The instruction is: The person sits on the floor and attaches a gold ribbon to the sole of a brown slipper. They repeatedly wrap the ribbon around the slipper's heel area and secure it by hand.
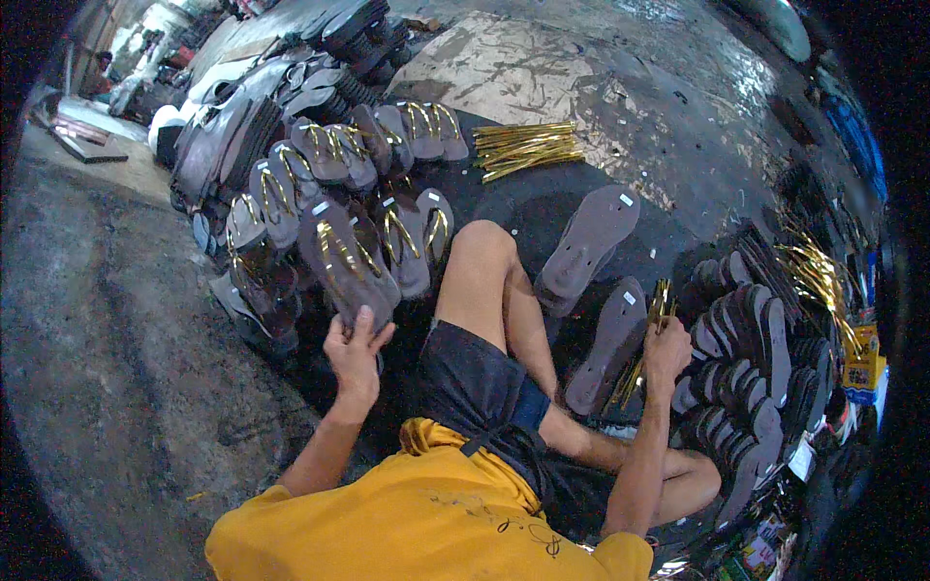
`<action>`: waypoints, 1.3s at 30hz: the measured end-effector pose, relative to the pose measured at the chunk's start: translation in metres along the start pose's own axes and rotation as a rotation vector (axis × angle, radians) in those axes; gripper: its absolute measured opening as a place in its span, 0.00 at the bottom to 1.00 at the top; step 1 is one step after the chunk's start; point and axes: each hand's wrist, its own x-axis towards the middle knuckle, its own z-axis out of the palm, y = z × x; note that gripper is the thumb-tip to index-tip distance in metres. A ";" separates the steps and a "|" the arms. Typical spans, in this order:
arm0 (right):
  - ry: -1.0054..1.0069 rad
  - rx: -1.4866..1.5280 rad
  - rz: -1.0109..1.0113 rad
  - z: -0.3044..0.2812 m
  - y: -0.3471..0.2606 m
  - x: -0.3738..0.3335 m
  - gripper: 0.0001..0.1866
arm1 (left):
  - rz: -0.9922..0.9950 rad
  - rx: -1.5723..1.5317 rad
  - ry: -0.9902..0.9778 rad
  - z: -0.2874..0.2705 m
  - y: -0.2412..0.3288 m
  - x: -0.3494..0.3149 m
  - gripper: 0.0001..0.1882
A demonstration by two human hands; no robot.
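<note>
Yellow shirt fabric (426, 523) fills the bottom edge, forearms reaching out past it. Left hand (355, 353) closes on the heel of a grey-brown rubber sandal with gold straps (344, 257), its long axis running away up-left onto the finished pile (320, 165). Right hand (666, 351) pinches a bundle of gold straps (647, 339), just beside two bare grey soles (605, 300) lying between the hands.

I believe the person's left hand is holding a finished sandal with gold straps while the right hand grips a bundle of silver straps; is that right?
Not quite: the straps in the right hand are gold, not silver, as the head view shows. The left hand does hold a finished sandal with gold straps.
</note>
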 end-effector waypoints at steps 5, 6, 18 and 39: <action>-0.034 0.110 0.094 -0.031 0.013 -0.025 0.23 | -0.488 -0.341 0.084 -0.025 -0.005 -0.008 0.18; 0.003 0.216 0.129 -0.024 0.022 -0.030 0.22 | -0.712 -0.430 0.094 -0.013 0.000 -0.020 0.18; 0.254 1.030 -0.107 -0.111 0.039 -0.061 0.16 | 0.258 0.349 -1.177 0.262 0.046 -0.081 0.24; 0.481 1.329 -0.284 -0.152 -0.043 -0.104 0.11 | 0.204 0.106 -1.301 0.266 0.027 -0.131 0.12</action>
